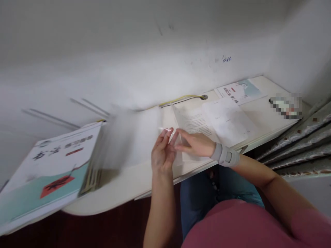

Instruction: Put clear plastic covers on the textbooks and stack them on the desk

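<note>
My left hand (163, 151) is raised over the desk's front part, palm towards me and fingers bent. At its fingertips shows a small shiny clear strip (163, 129), like film or tape, pinched there as far as the blur lets me see. My right hand (198, 143), with a grey wristband (226, 155), reaches in from the right. Its thumb and forefinger are apart, their tips close against the left fingers. Behind the hands lies a printed sheet (195, 122) with a raised left edge. Left of them is a blurred white page (139, 134).
A stack of booklets (62, 155) with a white and teal cover stands at the left. More papers (227, 120), another booklet (239, 91) and a pixelated object (286, 106) lie to the right. A yellow cable (181, 99) runs along the wall to a desk hole. A patterned curtain (297, 141) hangs at right.
</note>
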Motion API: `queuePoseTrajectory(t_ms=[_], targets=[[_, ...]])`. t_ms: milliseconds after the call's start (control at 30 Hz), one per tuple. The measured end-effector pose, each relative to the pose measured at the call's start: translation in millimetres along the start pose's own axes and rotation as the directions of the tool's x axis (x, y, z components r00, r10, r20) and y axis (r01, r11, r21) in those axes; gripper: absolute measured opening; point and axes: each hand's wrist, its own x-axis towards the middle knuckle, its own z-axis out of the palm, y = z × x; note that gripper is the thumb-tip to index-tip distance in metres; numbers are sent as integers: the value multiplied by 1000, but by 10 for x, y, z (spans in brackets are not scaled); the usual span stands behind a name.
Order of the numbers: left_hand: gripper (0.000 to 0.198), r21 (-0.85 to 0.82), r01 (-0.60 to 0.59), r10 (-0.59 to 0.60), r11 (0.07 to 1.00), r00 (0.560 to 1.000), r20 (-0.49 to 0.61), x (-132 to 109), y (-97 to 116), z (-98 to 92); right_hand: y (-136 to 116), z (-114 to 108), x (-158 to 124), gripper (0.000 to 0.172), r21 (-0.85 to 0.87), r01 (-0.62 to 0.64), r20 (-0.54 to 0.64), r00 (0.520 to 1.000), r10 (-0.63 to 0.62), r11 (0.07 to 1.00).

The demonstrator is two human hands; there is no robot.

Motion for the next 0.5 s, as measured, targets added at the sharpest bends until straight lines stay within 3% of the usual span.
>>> queuePoseTrajectory(t_ms=[67,167,300,400,500], targets=[[22,-32,-4,5,999,999,37,3,-47,15,17,-36,56,55,21,-52,-27,998,52,998],[25,2,-8,8,1000,999,52,5,-49,-71,261,-107,75,47,158,-29,-73,996,41,987],[29,210,-110,125,972,990,-61,-26,36,-358,786,-351,-148,34,417,-63,-173,974,147,907],[38,459,-71,152,885,978,-141,-79,58,-592,1180,-642,-496,27,525,-62,-385,872,302,849],[46,653,3,162,757,968,-192,-122,38,-760,1539,-879,-865,27,578,-155,-436,771,464,801]])
